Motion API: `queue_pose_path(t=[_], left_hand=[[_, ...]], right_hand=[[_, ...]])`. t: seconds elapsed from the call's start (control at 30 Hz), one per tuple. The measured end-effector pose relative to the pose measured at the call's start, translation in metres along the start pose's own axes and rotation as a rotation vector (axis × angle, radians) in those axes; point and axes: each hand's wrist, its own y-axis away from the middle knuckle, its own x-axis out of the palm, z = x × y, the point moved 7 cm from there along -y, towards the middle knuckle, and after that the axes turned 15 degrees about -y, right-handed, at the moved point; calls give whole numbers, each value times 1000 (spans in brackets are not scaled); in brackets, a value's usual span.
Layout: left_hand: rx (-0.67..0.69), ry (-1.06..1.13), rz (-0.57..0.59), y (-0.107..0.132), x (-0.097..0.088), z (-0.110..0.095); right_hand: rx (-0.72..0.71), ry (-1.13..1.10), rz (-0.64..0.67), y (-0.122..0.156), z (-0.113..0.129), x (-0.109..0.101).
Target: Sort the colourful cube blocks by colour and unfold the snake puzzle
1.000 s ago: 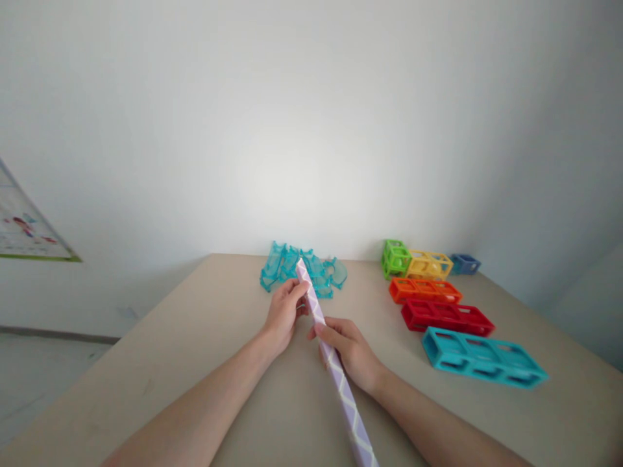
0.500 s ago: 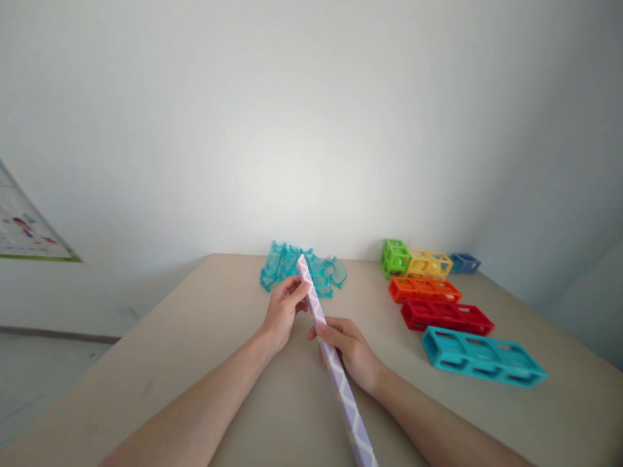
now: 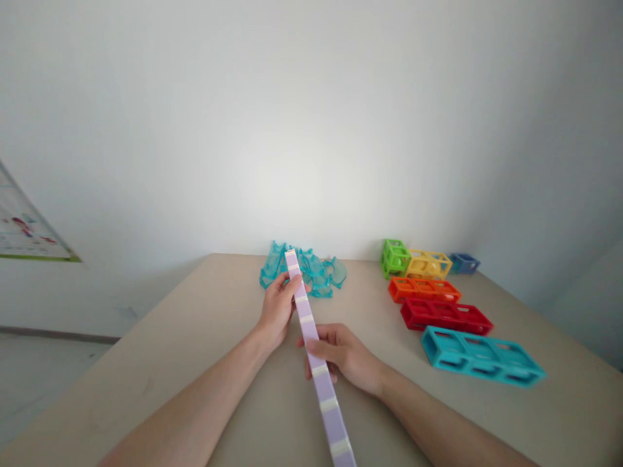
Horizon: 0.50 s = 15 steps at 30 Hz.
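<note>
A long, straight snake puzzle (image 3: pixel 307 322) of lilac and white segments slopes from the bottom edge up toward the middle. Its far end points at the wall and its near end runs out of view. My left hand (image 3: pixel 278 308) is closed around it close to the far end, thumb on top. Lower down, my right hand (image 3: pixel 344 355) grips it from the right side, its thumb lying across the upper face and its fingers curled beneath. The puzzle's flat, banded face is turned toward me.
Translucent teal plastic pieces (image 3: pixel 318 275) lie in a pile behind the puzzle. At right sit open-framed plastic blocks: turquoise (image 3: pixel 481 357), red (image 3: pixel 445 316), orange (image 3: pixel 424 290), yellow (image 3: pixel 429 264), green (image 3: pixel 394 258) and dark blue (image 3: pixel 464 263). The tabletop (image 3: pixel 219 298) meets a white wall.
The snake puzzle has rolled about its length, so a banded face shows instead of the zigzag side. Its far end has shifted left, and my right hand has moved slightly left and down.
</note>
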Motion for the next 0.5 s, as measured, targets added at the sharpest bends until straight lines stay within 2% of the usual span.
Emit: queue_pose_path(t=[0.07,0.2,0.27,0.5], left_hand=[[5,-25,35,0,1,1],[-11,-45,265,9,19,5],[-27,-54,332,14,25,6],[-35,-72,319,17,27,3]], right_hand=[[7,-7,10,-1,-2,0],[-46,-32,8,-3,0,-2],[-71,-18,10,-3,1,-1],[-83,17,10,-3,4,0]])
